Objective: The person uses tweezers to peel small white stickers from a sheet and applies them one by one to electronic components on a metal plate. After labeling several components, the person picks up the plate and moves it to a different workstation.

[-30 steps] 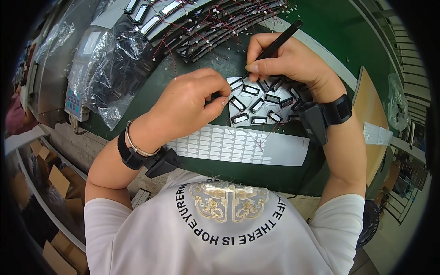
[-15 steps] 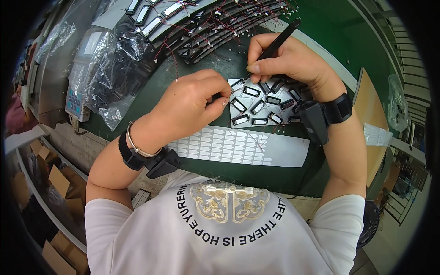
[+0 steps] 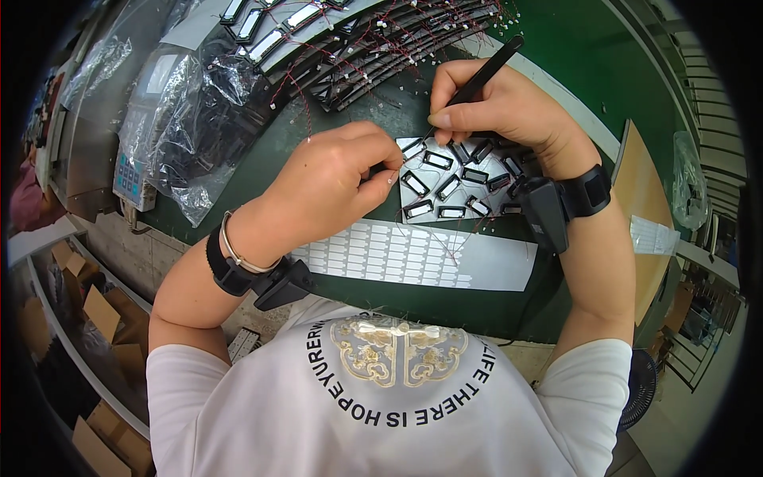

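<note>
My right hand (image 3: 509, 107) grips a slim black pen-shaped tool (image 3: 486, 73), its tip pointing down at the upper left corner of a white sheet (image 3: 435, 176). Close beside that tip, my left hand (image 3: 334, 175) is closed in a pinch; whatever its fingers hold is mostly hidden. Several small black oblong parts with pale centres, such as this part (image 3: 448, 188), lie scattered over the sheet. One more such part (image 3: 414, 146) lies at the corner between both hands, partly covered. Thin dark red wires run among the parts.
Stacked black strips (image 3: 381, 60) with tangled red wires and white connectors lie at the far side. A label sheet (image 3: 397, 254) sits nearer me. Clear plastic bags (image 3: 207, 111) cover the left side, by a keypad device (image 3: 131, 179). A wooden board (image 3: 632, 183) stands at right.
</note>
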`<state>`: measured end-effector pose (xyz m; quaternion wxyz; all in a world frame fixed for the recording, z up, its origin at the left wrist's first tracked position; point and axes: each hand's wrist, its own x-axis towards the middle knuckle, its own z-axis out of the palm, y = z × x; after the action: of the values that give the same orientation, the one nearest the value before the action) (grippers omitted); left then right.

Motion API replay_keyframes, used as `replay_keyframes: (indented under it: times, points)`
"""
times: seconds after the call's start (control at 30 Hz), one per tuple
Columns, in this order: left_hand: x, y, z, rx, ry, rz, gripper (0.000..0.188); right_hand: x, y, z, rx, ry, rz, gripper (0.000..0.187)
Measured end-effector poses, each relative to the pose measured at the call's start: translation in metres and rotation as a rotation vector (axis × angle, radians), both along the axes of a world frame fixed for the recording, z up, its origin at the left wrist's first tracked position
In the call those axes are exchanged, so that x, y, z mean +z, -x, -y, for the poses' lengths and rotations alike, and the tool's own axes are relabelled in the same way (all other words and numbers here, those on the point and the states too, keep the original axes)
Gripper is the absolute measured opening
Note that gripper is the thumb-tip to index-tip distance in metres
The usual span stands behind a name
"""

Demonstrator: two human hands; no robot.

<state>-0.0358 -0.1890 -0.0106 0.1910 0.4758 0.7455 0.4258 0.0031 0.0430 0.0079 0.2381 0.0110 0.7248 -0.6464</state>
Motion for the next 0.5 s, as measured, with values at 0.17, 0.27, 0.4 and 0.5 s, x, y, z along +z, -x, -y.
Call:
replay_keyframes:
  times: [0.17, 0.27, 0.4, 0.5]
  points:
    - [0.0, 0.0, 0.0, -0.008, -0.001, 0.004, 0.009, -0.001, -0.001, 0.001, -0.009, -0.007, -0.008, 0.012]
    - [0.009, -0.001, 0.001, -0.01, 0.063, 0.005, 0.014, 0.0, -0.002, 0.002, -0.014, -0.015, -0.009, 0.012]
    - [0.004, -0.005, -0.002, -0.025, -0.011, -0.183, 0.024, 0.002, -0.004, 0.003, -0.021, -0.017, -0.006, 0.012]
    - [-0.005, -0.006, -0.001, -0.052, -0.064, -0.375, 0.029, 0.002, -0.005, 0.002, -0.025, -0.01, -0.019, 0.012]
